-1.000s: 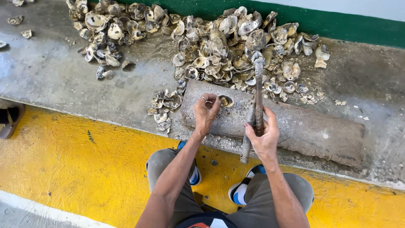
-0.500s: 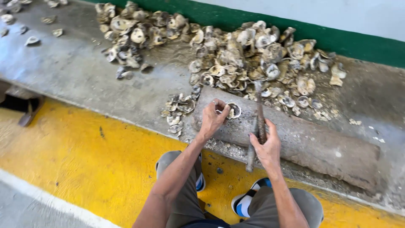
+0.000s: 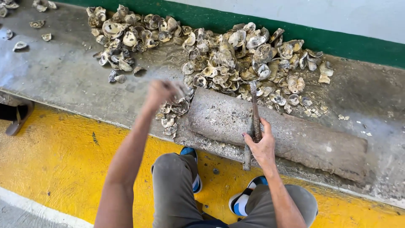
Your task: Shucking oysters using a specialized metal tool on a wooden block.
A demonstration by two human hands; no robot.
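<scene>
left hand (image 3: 162, 90) blurred, sandal (image 3: 17, 120) cut off

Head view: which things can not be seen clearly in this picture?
- Left hand, head view: motion blur hides its fingers, so whether it holds a shell cannot be told.
- Rusty tool: the right hand covers its middle; its tip shape is unclear.
- Dark object at the left edge: cut off by the frame.
- Shell pile: the lower shells are buried under the top ones.
</scene>
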